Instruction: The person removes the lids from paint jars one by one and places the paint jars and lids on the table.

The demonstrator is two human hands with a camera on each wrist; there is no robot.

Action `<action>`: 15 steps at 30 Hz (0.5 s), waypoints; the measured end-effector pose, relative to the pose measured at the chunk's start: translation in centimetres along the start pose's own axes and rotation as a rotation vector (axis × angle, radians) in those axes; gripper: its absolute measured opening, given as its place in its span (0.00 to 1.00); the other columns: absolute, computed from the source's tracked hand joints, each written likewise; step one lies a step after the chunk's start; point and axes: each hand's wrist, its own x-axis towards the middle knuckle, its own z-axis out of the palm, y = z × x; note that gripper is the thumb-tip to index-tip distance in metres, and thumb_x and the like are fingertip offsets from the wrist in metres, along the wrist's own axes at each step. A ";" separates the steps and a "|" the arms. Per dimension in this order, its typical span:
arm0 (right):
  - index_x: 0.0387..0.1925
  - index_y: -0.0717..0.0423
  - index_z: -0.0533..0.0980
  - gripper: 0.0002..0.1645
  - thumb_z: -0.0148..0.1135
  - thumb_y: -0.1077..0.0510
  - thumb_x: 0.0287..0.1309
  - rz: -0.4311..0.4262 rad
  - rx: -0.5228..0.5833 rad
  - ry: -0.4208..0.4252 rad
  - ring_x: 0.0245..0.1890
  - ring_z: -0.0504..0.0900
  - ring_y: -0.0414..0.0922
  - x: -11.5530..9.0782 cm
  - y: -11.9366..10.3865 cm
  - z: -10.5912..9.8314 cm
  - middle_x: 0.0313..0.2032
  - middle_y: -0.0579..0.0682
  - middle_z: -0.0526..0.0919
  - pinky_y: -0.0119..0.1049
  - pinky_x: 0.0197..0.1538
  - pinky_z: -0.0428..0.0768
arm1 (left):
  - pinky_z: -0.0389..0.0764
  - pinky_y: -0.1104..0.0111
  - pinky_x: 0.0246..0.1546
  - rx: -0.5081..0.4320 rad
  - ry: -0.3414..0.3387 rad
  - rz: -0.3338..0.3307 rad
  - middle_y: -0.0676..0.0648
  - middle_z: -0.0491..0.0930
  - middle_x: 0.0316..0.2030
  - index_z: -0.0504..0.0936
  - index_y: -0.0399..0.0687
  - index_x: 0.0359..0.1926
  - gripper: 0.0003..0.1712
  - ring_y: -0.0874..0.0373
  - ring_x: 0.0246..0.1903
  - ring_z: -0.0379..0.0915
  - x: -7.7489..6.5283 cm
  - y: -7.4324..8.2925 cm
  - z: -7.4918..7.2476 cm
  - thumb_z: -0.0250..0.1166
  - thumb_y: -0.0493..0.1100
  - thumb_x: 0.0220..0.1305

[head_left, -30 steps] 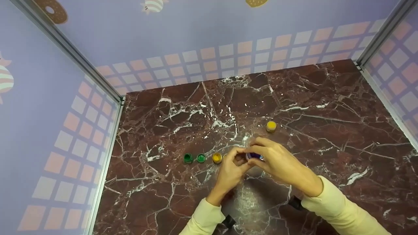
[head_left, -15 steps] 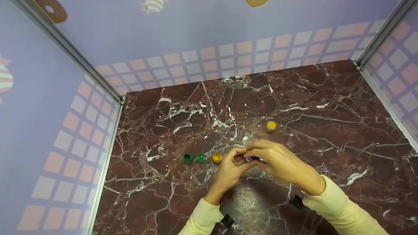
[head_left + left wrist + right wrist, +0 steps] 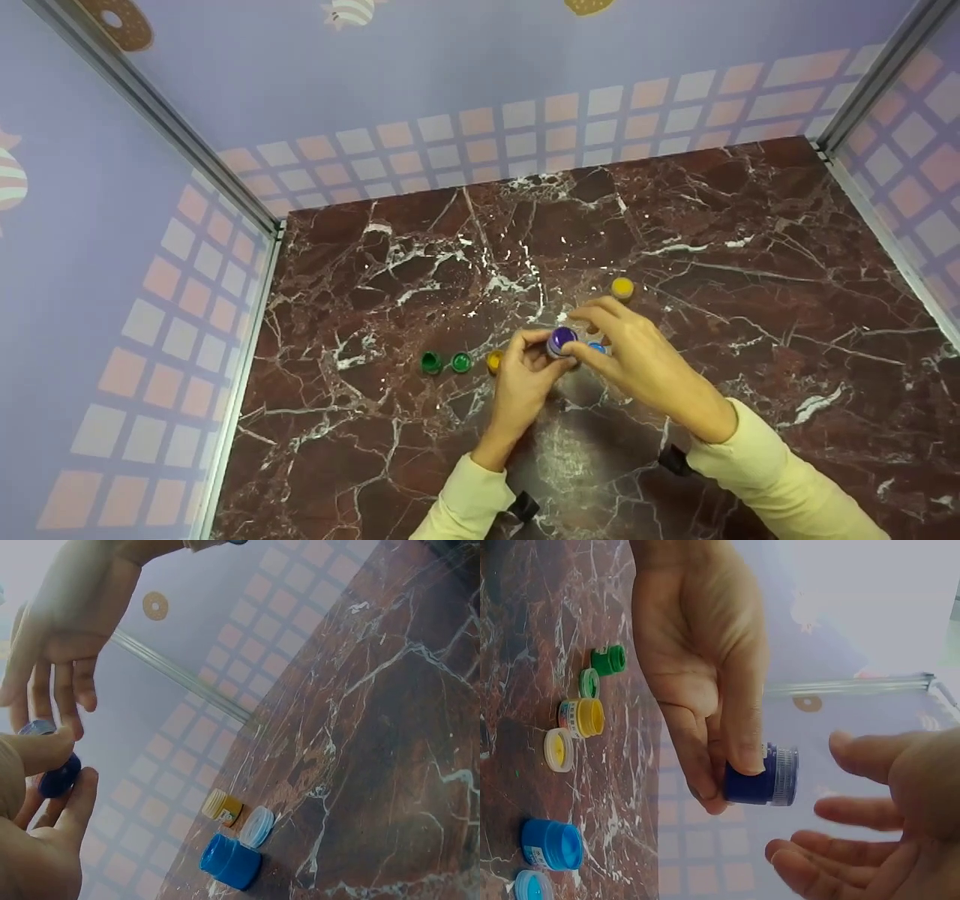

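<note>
Left hand (image 3: 523,384) pinches a purple cylindrical plastic jar (image 3: 562,340), likely light, stiff, best held mid-body; released right hand (image 3: 646,367) at four o'clock.

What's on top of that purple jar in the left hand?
A ridged, clear-looking lid sits on top of the purple jar. It covers the mouth, so the rim and how full the jar is can't be seen.
</note>
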 end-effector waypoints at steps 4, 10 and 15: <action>0.56 0.64 0.80 0.26 0.72 0.51 0.64 0.055 0.003 0.030 0.33 0.80 0.45 0.5 0.0 0.5 0.42 0.54 0.82 0.36 0.33 0.82 | 0.83 0.63 0.55 -0.006 0.030 0.003 0.35 0.77 0.52 0.71 0.24 0.54 0.25 0.51 0.52 0.80 0.1 0.0 0.4 0.70 0.21 0.58; 0.52 0.67 0.81 0.25 0.71 0.50 0.65 0.099 -0.029 0.063 0.30 0.77 0.45 1.1 -0.6 1.4 0.36 0.53 0.80 0.36 0.31 0.79 | 0.83 0.66 0.52 0.035 0.055 0.025 0.38 0.77 0.51 0.72 0.27 0.50 0.21 0.54 0.50 0.79 0.2 -0.2 0.9 0.70 0.22 0.58; 0.44 0.68 0.80 0.24 0.71 0.48 0.65 0.070 -0.108 0.088 0.24 0.71 0.42 1.2 -1.3 2.5 0.31 0.52 0.75 0.33 0.23 0.74 | 0.83 0.62 0.56 0.027 0.077 0.063 0.36 0.76 0.51 0.71 0.28 0.46 0.18 0.56 0.50 0.79 0.1 -0.5 1.2 0.67 0.20 0.58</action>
